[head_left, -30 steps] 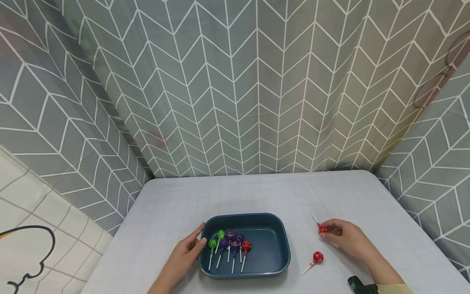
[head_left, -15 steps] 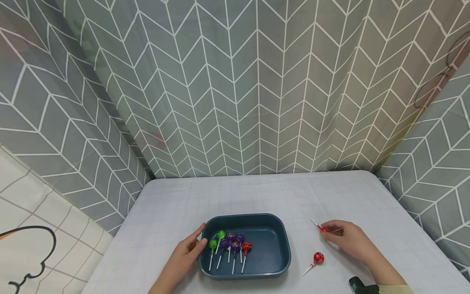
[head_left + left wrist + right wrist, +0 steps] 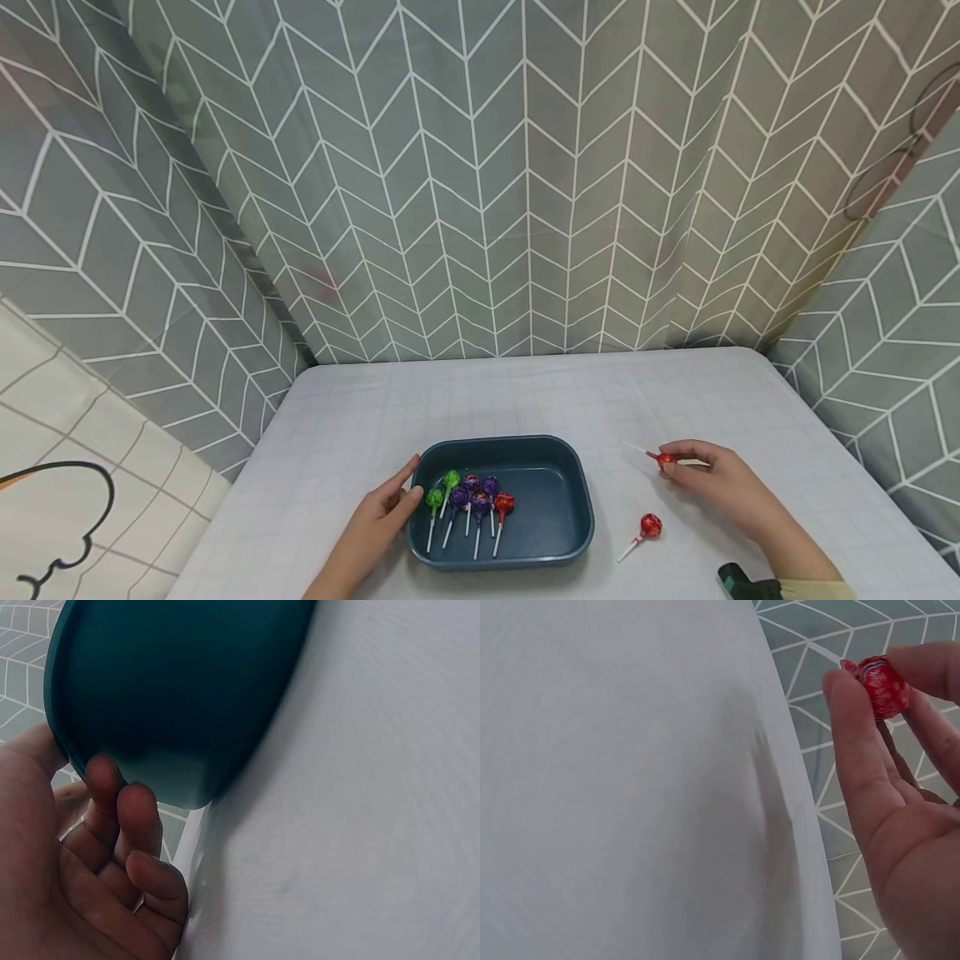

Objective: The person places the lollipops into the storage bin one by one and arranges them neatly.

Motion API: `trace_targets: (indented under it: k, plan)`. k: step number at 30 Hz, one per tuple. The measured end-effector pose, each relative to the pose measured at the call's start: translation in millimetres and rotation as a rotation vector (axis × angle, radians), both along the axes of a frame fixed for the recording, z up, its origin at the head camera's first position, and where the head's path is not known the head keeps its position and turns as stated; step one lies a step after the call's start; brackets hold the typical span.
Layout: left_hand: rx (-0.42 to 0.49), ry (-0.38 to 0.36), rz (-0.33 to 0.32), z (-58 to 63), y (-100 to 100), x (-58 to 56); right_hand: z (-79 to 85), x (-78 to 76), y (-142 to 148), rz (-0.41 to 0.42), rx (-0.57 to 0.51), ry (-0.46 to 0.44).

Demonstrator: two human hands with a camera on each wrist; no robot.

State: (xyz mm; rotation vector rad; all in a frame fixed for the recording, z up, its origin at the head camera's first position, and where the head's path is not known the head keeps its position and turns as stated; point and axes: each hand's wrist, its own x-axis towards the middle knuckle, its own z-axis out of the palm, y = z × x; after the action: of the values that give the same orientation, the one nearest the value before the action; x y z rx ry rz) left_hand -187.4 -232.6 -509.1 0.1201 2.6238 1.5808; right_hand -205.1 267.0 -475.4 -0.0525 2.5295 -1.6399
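Note:
A dark blue rectangular tray (image 3: pixel 550 510) stands on the white-covered table. Green, purple and red lollipops lie in its left half, sticks toward the near side. My left hand (image 3: pixel 375 518) grips the tray's left end, and the left wrist view shows its fingertips (image 3: pixel 140 810) against the outer wall. Over to the right, my right hand (image 3: pixel 716 482) pinches a red lollipop (image 3: pixel 886 688) by its wrapped head between thumb and finger, the stick pointing left and away. Another red lollipop (image 3: pixel 650 526) lies on the table, nearer than that hand and right of the tray.
The white table cover (image 3: pixel 525 392) reaches back to a grey zigzag-patterned curtain (image 3: pixel 487 208). Similar cloth hangs on both sides. A black device (image 3: pixel 738 579) sits at the right wrist by the sleeve.
My right hand, still pinching the red lollipop, has shifted slightly away and to the right, and the lollipop has tilted so its stick points more to the left. My left hand and the tray stay put.

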Motion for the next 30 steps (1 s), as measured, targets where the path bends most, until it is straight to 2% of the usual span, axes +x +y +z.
trace_targets:
  k: [9,16,23,30]
  plan:
    - [-0.002,0.001,0.007,-0.8,-0.2,0.8,1.9,1.4,2.1,-0.034,0.043,0.047]
    - [-0.005,0.0,0.014,-0.1,-0.1,1.2,4.4,2.0,1.2,-0.031,-0.052,0.02]
    - [-0.013,-0.004,0.014,-0.3,-0.4,0.6,6.0,3.0,1.1,-0.053,-0.058,0.005]
    - [-0.013,0.0,0.018,-0.1,0.0,-0.3,5.5,3.2,1.0,-0.03,-0.098,0.013]
